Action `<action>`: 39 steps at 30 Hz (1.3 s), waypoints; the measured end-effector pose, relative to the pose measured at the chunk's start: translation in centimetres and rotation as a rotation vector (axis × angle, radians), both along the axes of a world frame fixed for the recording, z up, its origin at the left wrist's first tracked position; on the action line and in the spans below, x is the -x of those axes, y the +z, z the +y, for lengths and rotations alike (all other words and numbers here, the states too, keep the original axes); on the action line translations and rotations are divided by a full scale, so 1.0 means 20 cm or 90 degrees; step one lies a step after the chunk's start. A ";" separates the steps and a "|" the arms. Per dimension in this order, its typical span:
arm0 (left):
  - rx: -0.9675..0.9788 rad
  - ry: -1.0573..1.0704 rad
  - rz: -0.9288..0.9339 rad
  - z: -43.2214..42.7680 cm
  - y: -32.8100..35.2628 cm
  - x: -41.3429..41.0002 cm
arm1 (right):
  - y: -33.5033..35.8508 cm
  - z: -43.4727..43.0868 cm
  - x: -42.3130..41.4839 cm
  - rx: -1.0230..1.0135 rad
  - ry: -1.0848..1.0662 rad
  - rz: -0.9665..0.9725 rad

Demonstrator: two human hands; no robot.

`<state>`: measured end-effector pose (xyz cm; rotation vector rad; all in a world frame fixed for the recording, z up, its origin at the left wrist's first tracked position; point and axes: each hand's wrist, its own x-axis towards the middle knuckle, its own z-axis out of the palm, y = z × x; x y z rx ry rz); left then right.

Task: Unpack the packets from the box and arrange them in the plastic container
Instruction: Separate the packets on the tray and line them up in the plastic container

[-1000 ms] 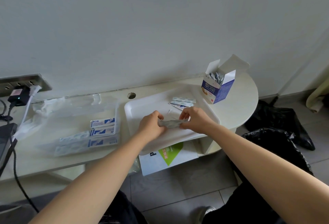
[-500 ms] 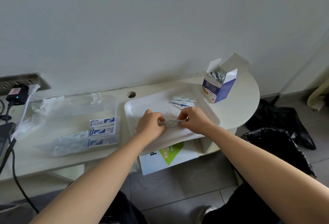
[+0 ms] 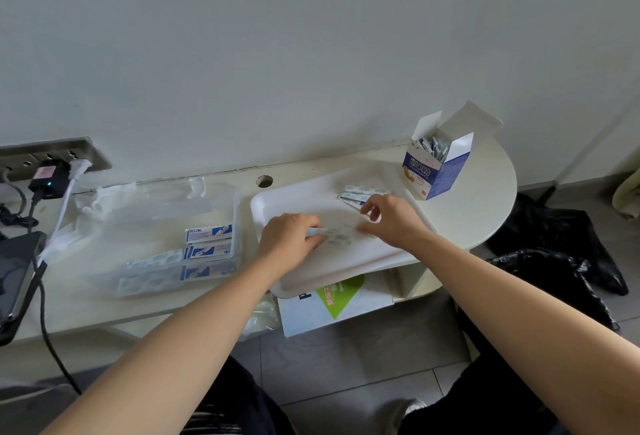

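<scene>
My left hand and my right hand hold the two ends of a blurred strip of packets just above the white tray. Loose packets lie on the tray's far part, right behind my right hand. The open blue and white box stands upright at the tray's far right corner, with packets showing in its top. The clear plastic container sits to the left of the tray. Inside it lie rows of blue and white packets.
A wall socket with plugs and cables is at far left, with a dark device at the table edge. A round hole is in the tabletop. A white and green carton stands below the tray. Black bags lie on the floor, right.
My hands have drawn apart, and the packet strip now stretches out longer between them. My right hand's fingers have lifted and spread.
</scene>
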<state>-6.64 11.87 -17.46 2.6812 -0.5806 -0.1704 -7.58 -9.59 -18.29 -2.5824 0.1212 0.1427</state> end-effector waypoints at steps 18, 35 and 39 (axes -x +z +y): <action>0.054 0.015 0.088 0.03 -0.01 -0.03 | 0.01 -0.03 -0.03 -0.160 -0.152 -0.011; 0.085 0.074 0.087 -0.01 -0.01 0.05 | 0.04 0.18 0.06 -0.020 0.147 -0.032; 0.092 0.040 0.061 -0.01 0.03 0.07 | 0.06 0.18 0.08 -0.069 0.130 -0.040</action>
